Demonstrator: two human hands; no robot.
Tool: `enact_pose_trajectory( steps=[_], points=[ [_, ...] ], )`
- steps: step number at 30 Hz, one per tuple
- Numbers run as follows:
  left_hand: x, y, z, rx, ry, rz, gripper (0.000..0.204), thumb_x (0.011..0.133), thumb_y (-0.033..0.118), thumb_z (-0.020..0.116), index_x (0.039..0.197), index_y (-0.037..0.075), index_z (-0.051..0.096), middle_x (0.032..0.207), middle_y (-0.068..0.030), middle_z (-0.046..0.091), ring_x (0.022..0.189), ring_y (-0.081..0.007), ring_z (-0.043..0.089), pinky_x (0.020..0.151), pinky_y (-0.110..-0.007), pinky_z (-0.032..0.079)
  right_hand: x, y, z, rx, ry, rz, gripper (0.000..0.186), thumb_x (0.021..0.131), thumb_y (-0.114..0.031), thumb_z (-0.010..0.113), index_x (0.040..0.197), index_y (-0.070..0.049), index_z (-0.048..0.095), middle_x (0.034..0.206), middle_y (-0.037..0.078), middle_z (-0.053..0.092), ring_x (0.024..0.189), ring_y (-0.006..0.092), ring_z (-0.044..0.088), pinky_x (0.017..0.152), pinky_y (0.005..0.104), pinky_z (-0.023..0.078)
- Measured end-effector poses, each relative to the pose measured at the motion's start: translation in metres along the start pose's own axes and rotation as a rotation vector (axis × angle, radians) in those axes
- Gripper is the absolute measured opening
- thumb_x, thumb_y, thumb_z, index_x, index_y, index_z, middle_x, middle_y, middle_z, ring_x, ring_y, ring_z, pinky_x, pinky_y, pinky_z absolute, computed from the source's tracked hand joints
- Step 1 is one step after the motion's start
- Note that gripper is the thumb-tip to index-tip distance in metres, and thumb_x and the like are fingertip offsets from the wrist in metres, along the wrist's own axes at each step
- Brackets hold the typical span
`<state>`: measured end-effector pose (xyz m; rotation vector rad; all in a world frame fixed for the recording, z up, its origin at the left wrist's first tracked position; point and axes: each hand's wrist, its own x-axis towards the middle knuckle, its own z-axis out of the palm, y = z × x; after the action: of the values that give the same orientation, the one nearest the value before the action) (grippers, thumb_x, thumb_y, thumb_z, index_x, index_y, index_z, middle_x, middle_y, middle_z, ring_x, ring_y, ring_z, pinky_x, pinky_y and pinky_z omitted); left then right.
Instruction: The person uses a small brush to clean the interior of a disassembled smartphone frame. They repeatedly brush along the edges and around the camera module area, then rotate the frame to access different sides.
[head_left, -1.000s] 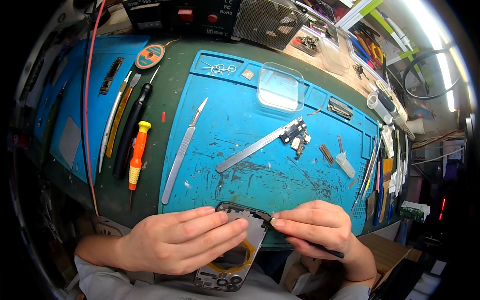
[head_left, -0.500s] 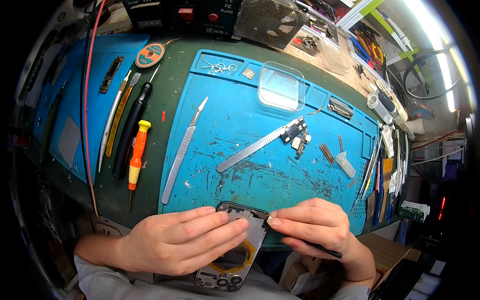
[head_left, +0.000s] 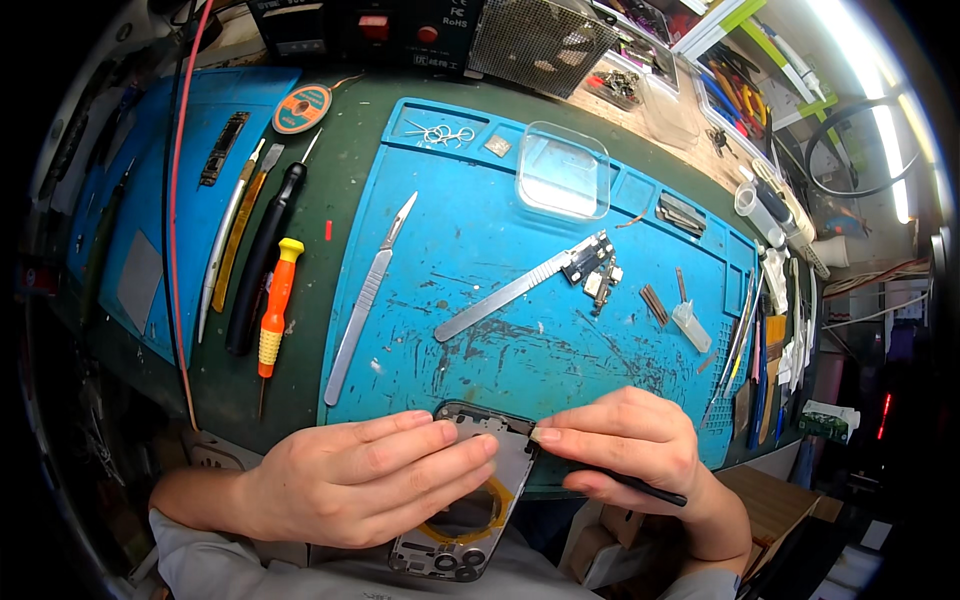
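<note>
At the near edge of the blue mat, a phone housing (head_left: 511, 462) is tilted, its inner side facing up. A yellow ring surrounds its round opening, and camera holes show at the lower end. My left hand (head_left: 350, 483) lies across the housing's left side and grips it, fingers extended over the inside; the thumb is hidden. My right hand (head_left: 632, 440) is closed around a thin tool with a black handle (head_left: 645, 487). Its fingertips are at the housing's upper right corner. The tool's tip is too small to make out.
On the blue mat (head_left: 480, 375) lie a scalpel (head_left: 362, 320), a flat metal handle (head_left: 500, 300) against small circuit parts (head_left: 595, 270), and a clear plastic box (head_left: 563, 172). An orange screwdriver (head_left: 279, 305) and other tools lie left. Brushes and tweezers (head_left: 772, 370) line the right.
My right hand shifts slightly up and left, bringing its fingertips closer against the housing's upper right corner. My left hand and the housing stay nearly still.
</note>
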<state>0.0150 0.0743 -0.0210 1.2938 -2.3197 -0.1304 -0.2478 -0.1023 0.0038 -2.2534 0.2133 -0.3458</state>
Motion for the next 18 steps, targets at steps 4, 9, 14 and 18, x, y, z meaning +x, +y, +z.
enact_pose_trajectory(
  steps=[4,9,14,18],
  points=[
    [0.001,0.001,-0.001,0.000,-0.002,-0.005,0.035,0.097,0.012,0.069,0.131,0.009,0.078,0.145,-0.0005,0.071,0.132,-0.0166,0.064,0.114,-0.029,0.057,0.002,-0.002,-0.001,0.014,-0.015,0.003,0.042,0.091,-0.015,0.085,0.131,-0.003,0.079,0.120,0.012,0.079,0.091,0.0250,0.074,0.079,0.0349,0.060],
    [0.001,-0.001,-0.002,0.045,-0.014,0.016,0.032,0.095,0.024,0.078,0.126,0.014,0.083,0.140,0.0017,0.075,0.129,-0.0187,0.063,0.107,-0.031,0.062,-0.013,0.002,-0.002,0.201,0.171,0.114,0.040,0.093,-0.015,0.086,0.129,-0.001,0.078,0.121,0.018,0.078,0.090,0.0293,0.075,0.077,0.0368,0.060],
    [0.000,-0.001,-0.001,0.045,-0.017,0.023,0.036,0.095,0.025,0.079,0.129,0.013,0.081,0.142,0.0008,0.074,0.131,-0.0192,0.063,0.108,-0.032,0.062,-0.005,-0.004,0.008,-0.404,0.213,-0.026,0.045,0.073,0.004,0.085,0.118,-0.002,0.081,0.108,0.011,0.079,0.082,0.0246,0.072,0.070,0.0323,0.057],
    [-0.001,-0.005,-0.005,0.001,-0.030,0.011,0.038,0.096,0.025,0.078,0.131,0.012,0.080,0.144,0.0002,0.073,0.134,-0.0198,0.063,0.110,-0.034,0.061,-0.009,-0.010,0.008,-0.253,0.224,-0.092,0.042,0.075,0.000,0.086,0.117,-0.001,0.081,0.109,0.012,0.081,0.083,0.0245,0.075,0.071,0.0327,0.058]
  ],
)
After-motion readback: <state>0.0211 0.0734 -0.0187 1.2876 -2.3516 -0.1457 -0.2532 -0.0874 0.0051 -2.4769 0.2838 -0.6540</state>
